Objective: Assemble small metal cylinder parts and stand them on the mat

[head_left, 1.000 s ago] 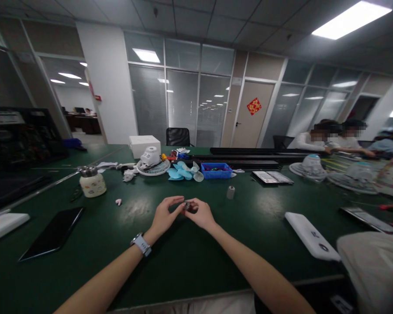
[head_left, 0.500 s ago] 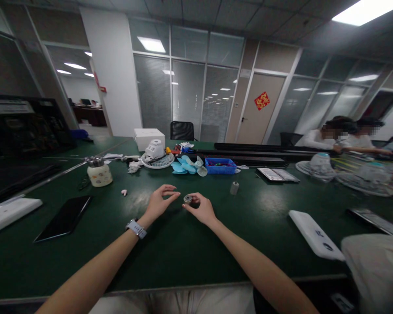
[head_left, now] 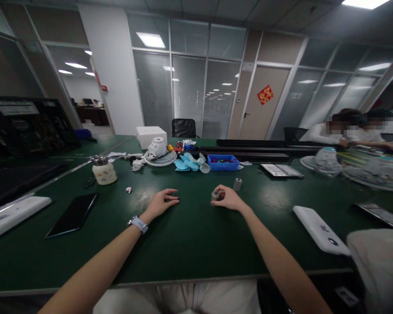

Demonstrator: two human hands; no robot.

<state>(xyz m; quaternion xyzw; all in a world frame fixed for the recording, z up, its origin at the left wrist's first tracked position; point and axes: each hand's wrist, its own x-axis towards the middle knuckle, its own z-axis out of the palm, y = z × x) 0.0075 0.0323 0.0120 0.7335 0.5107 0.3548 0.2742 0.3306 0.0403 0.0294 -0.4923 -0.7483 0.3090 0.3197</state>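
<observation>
Fingertips of the right hand (head_left: 229, 199) pinch a short grey, metallic-looking, ring-topped cylinder (head_left: 214, 197) this side of the blue rectangular plastic tray (head_left: 223, 166); placing it, I'd judge, which calls for a level release. The left hand (head_left: 157, 205) curves loosely, holding nothing. A dull-grey upright cylinder (head_left: 237, 185) stands nearer than the tray's right end.
</observation>
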